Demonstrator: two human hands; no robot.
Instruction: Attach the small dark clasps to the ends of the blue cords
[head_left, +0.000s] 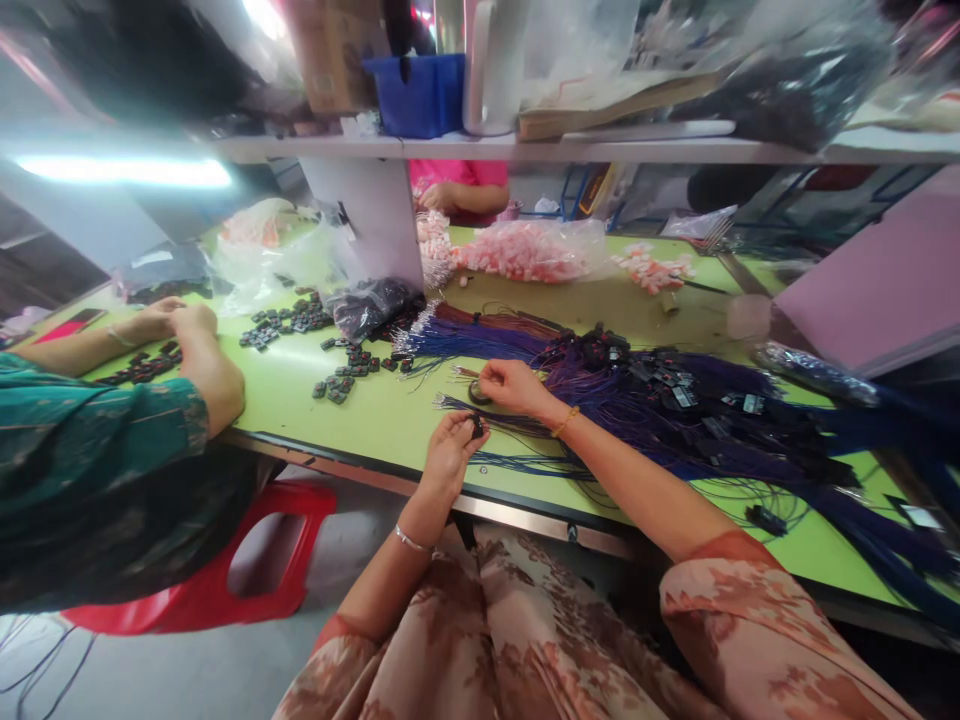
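Note:
My left hand (448,450) is closed on a small black connector housing (477,427), held between thumb and fingers near the table's front edge. Just above it, my right hand (514,386) has its fingers pinched together over the table; whatever lies between the fingertips is too small to make out. A dark round object (478,393) sits right below those fingertips. Thin wires with bare metal tips (441,402) lie beside it. To the right spreads a big bundle of blue and purple wires (585,385), many ending in black connectors (679,385).
Loose black connector housings (341,380) and a dark plastic bag (371,305) lie on the green table (300,395). A co-worker's hands (176,318) are at the left. Across stands a bag of pink parts (525,250), under a shelf (600,148) with a blue bin (420,95).

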